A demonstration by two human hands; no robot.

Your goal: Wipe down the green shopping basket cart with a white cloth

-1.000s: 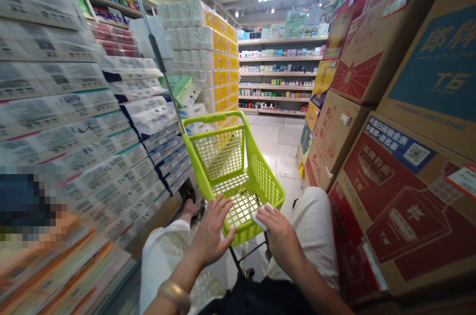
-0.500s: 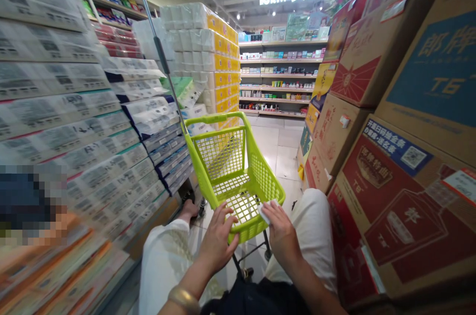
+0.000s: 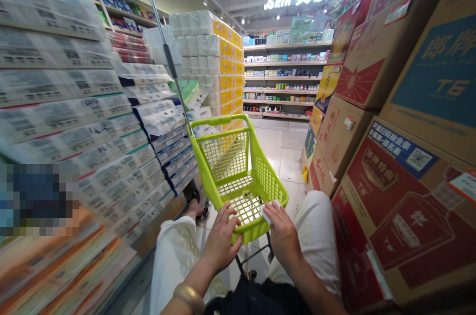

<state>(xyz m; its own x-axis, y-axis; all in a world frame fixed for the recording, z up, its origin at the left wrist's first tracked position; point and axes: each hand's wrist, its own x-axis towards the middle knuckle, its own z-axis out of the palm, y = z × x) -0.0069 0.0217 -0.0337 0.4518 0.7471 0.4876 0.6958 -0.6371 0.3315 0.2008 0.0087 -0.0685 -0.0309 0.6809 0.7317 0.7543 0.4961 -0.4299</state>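
Observation:
A small lime-green shopping cart (image 3: pixel 270 180) stands between my knees, its lattice basket empty and a metal pole rising from its far left corner. My left hand (image 3: pixel 222 238) grips the basket's near rim, fingers over the edge and thumb on the outside. At the near right corner, my right hand (image 3: pixel 283 230) presses a folded white wipe or cloth (image 3: pixel 265 213) against the rim. The fingers hide most of this white piece, so I cannot tell whether it is paper or fabric.
Packaged paper goods (image 3: pixel 85 121) are piled along the left. Cardboard cartons (image 3: pixel 405 216) rise close by my right knee. Ahead, a tiled aisle (image 3: pixel 288 156) leads to shelves of small products (image 3: pixel 282 77). Yellow-and-white tissue packs (image 3: pixel 226 67) form a tall stack beyond the cart.
The whole view has shifted slightly, so the cart and shelves appear a little further right and lower. Both hands keep nearly the same places on the basket rim.

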